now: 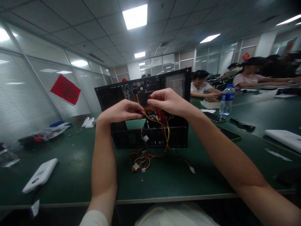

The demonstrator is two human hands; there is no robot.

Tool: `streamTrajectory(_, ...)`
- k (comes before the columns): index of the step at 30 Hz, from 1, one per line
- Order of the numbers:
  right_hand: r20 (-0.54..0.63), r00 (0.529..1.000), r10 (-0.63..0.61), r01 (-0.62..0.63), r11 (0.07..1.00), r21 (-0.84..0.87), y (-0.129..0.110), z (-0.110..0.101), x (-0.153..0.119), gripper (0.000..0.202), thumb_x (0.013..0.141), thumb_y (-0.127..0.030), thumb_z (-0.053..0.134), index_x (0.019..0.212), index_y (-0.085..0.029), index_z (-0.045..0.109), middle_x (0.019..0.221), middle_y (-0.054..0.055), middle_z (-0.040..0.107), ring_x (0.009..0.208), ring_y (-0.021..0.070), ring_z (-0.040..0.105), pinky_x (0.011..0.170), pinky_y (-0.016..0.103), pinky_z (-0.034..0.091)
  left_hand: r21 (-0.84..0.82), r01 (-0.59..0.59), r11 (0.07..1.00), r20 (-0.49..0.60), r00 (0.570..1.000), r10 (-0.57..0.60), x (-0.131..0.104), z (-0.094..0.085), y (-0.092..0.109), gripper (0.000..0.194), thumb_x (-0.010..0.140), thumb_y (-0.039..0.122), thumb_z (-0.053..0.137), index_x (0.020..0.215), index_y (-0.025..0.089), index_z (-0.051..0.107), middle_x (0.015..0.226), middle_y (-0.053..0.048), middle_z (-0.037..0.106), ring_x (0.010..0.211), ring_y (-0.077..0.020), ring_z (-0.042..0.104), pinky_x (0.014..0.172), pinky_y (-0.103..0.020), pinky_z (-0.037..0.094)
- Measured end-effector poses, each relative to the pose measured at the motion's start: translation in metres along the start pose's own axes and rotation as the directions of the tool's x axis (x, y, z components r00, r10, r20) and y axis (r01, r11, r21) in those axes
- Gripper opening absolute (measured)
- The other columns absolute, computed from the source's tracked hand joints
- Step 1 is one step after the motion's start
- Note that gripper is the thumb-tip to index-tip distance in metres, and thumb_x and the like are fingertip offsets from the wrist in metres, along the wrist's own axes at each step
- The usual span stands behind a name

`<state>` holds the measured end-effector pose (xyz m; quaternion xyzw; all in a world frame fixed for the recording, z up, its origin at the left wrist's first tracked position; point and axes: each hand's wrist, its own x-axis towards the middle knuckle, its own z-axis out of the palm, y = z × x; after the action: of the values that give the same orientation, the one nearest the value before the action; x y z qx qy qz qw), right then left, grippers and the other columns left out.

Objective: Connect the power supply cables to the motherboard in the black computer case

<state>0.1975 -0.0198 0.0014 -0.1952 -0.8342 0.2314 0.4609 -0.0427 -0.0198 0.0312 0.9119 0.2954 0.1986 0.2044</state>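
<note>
Left hand pinching wire bundle | right hand gripping too | wires hang downward from open case

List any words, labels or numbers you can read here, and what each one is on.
None can be read.
Red wall poster: dark characters, too blurred.
Water bottle label: too small.
Sticker inside the computer case: print too small.
Small red sign on the far wall: blurred.
White box on the table: dark mark, not readable.
</note>
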Motion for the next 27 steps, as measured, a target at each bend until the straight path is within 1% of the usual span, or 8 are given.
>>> streamTrajectory(5, -0.010, 1.000, 0.010, -0.010, 1.000, 0.004, 0.002, -0.005, 0.000, 0.036, 0.084, -0.049, 0.069, 0.086, -0.013, 0.067, 0.072, 0.003, 0.064, 0.065, 0.0125, 0.055, 0.055, 0.025, 0.040, -0.021, -0.095, 0.995, -0.205, 0.975, 0.089, 0.001, 0.005, 0.007, 0.044, 0.084, 0.032, 0.076, 0.122, 0.013, 0.067, 0.103, -0.011, 0.077, 0.094, -0.0221, 0.074, 0.083, -0.033, 0.061)
streamTrajectory(7, 0.001, 1.000, 0.025, -0.025, 0.999, 0.032, 0.003, -0.005, 0.000, 0.036, 0.083, -0.049, 0.069, 0.088, -0.013, 0.067, 0.075, 0.003, 0.065, 0.066, 0.0126, 0.056, 0.056, 0.024, 0.041, 0.059, -0.116, 0.992, -0.285, 0.950, 0.128, 0.000, 0.007, 0.012, 0.052, 0.082, 0.032, 0.078, 0.128, 0.013, 0.063, 0.097, -0.009, 0.076, 0.091, -0.0215, 0.074, 0.080, -0.031, 0.061)
streamTrajectory(9, -0.002, 0.999, 0.042, -0.041, 0.996, 0.073, 0.003, -0.005, 0.000, 0.036, 0.083, -0.048, 0.071, 0.089, -0.013, 0.066, 0.076, 0.003, 0.066, 0.066, 0.0126, 0.058, 0.055, 0.024, 0.041, 0.168, -0.113, 0.979, -0.325, 0.932, 0.163, 0.000, 0.010, 0.018, 0.057, 0.082, 0.031, 0.078, 0.133, 0.013, 0.061, 0.092, -0.007, 0.076, 0.086, -0.0200, 0.073, 0.076, -0.029, 0.060)
streamTrajectory(12, -0.012, 0.997, 0.070, -0.068, 0.987, 0.147, 0.004, -0.005, 0.000, 0.034, 0.081, -0.044, 0.073, 0.090, -0.013, 0.064, 0.077, 0.004, 0.067, 0.065, 0.0128, 0.060, 0.054, 0.023, 0.043, 0.295, -0.109, 0.949, -0.340, 0.916, 0.211, 0.001, 0.014, 0.029, 0.064, 0.082, 0.029, 0.077, 0.141, 0.013, 0.056, 0.086, -0.004, 0.074, 0.079, -0.0173, 0.072, 0.073, -0.026, 0.058)
streamTrajectory(16, -0.022, 0.992, 0.122, -0.113, 0.965, 0.236, 0.005, -0.006, 0.000, 0.037, 0.081, -0.036, 0.075, 0.107, -0.015, 0.059, 0.076, 0.002, 0.069, 0.064, 0.0143, 0.063, 0.054, 0.024, 0.048, 0.388, -0.105, 0.916, -0.367, 0.894, 0.258, 0.001, 0.019, 0.039, 0.066, 0.083, 0.027, 0.076, 0.144, 0.013, 0.053, 0.084, -0.003, 0.074, 0.076, -0.0155, 0.070, 0.073, -0.026, 0.057)
streamTrajectory(20, -0.033, 0.995, 0.096, -0.087, 0.974, 0.210, 0.003, -0.007, -0.002, 0.046, 0.083, -0.031, 0.075, 0.122, -0.017, 0.056, 0.078, 0.002, 0.069, 0.068, 0.0163, 0.066, 0.056, 0.025, 0.051, 0.451, -0.092, 0.887, -0.365, 0.889, 0.278, 0.002, 0.022, 0.040, 0.063, 0.084, 0.030, 0.074, 0.142, 0.015, 0.055, 0.084, -0.002, 0.074, 0.075, -0.0147, 0.070, 0.071, -0.025, 0.055)
streamTrajectory(24, -0.012, 1.000, 0.023, -0.021, 0.979, 0.204, -0.001, -0.006, -0.003, 0.039, 0.083, -0.028, 0.073, 0.119, -0.015, 0.062, 0.093, 0.006, 0.072, 0.085, 0.0204, 0.069, 0.071, 0.031, 0.058, 0.472, -0.097, 0.877, -0.355, 0.889, 0.289, 0.006, 0.023, 0.036, 0.063, 0.084, 0.029, 0.074, 0.142, 0.017, 0.055, 0.082, -0.002, 0.074, 0.073, -0.0149, 0.069, 0.071, -0.025, 0.054)
streamTrajectory(27, 0.020, 1.000, 0.001, -0.005, 0.981, 0.192, -0.003, -0.006, -0.003, 0.033, 0.083, -0.025, 0.071, 0.114, -0.015, 0.066, 0.098, 0.007, 0.073, 0.090, 0.0208, 0.069, 0.076, 0.033, 0.059, 0.485, -0.104, 0.868, -0.340, 0.892, 0.297, 0.008, 0.022, 0.033, 0.063, 0.083, 0.029, 0.075, 0.141, 0.016, 0.056, 0.080, -0.001, 0.073, 0.071, -0.0148, 0.069, 0.069, -0.025, 0.053)
